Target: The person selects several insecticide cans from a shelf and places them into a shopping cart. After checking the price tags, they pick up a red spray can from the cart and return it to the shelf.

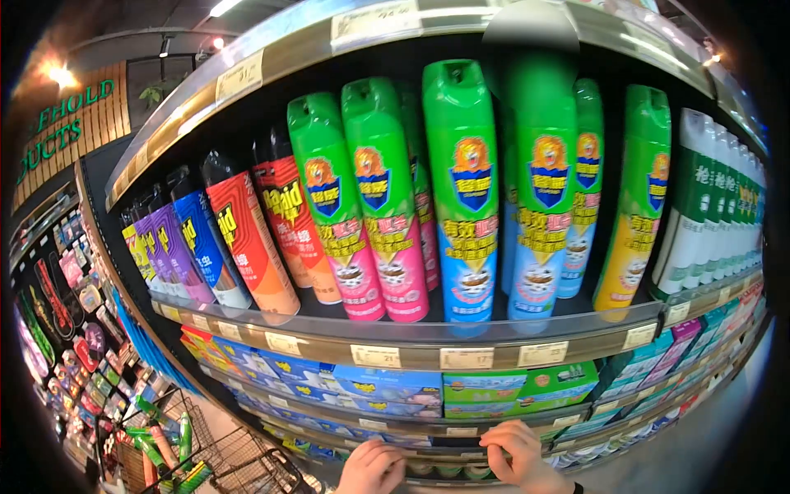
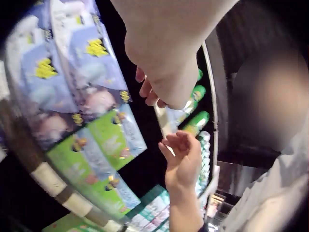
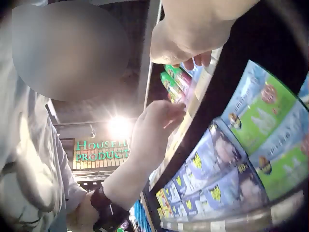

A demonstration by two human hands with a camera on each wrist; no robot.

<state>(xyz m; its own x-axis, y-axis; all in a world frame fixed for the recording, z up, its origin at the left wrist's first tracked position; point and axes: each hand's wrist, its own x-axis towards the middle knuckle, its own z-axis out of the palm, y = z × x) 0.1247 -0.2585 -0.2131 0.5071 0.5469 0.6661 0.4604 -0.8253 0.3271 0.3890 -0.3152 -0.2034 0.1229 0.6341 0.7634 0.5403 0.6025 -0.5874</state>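
Low in the head view, my left hand (image 1: 372, 468) and right hand (image 1: 512, 454) are held apart in front of the lower shelves, fingers loosely curled around nothing. Above them stands a row of green-capped spray cans, among them a blue one (image 1: 459, 198), a pink one (image 1: 383, 206) and a yellow one (image 1: 632, 206). Nearest behind the hands are green boxes (image 1: 518, 389) and blue boxes (image 1: 370, 387). The left wrist view shows the right hand (image 2: 183, 157) with bent fingers; the right wrist view shows the left hand (image 3: 157, 118) above a dark wristband (image 3: 108, 212).
Red cans (image 1: 243, 239), a dark blue can (image 1: 206, 247) and purple cans (image 1: 164, 255) fill the shelf's left end, white-green cans (image 1: 695, 206) its right. Price tags line the shelf edge (image 1: 304, 342). A wire cart (image 1: 222, 461) holding green items stands at lower left.
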